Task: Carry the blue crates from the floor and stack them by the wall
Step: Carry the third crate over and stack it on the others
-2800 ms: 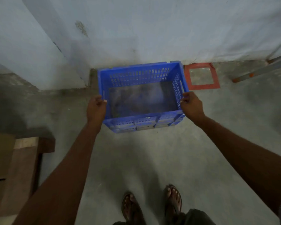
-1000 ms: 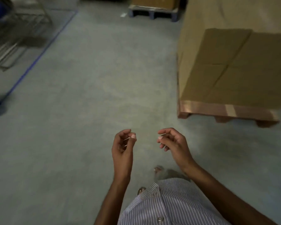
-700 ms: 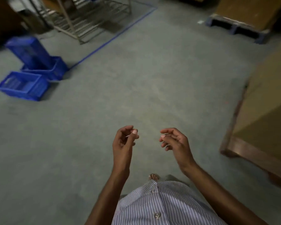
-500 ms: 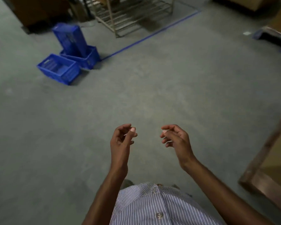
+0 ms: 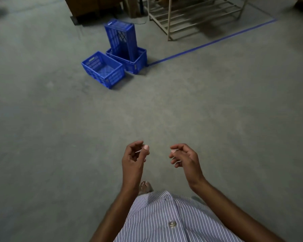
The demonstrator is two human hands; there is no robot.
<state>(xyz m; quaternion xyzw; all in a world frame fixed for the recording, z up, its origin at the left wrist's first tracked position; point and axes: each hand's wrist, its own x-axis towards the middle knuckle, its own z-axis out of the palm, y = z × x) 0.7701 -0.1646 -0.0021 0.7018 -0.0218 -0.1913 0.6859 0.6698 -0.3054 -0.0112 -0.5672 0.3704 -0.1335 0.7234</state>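
Observation:
Three blue crates stand on the concrete floor ahead and to the left. The nearest crate (image 5: pixel 103 69) sits upright with its opening up. Behind it a second crate (image 5: pixel 136 61) holds a third crate (image 5: pixel 121 38) that stands on end inside it, leaning. My left hand (image 5: pixel 134 158) and my right hand (image 5: pixel 184 158) hang in front of my striped shirt, fingers loosely curled, holding nothing. Both hands are well short of the crates.
A metal rack (image 5: pixel 191 13) stands at the back right, with a blue floor line (image 5: pixel 212 42) running from it toward the crates. Brown wooden furniture (image 5: pixel 94 6) is behind the crates. Grey floor lies between me and the crates.
I let go of the crate by the wall and turned round. The view has swung left, bringing the three crates closer to the middle. My hands stay raised and loose.

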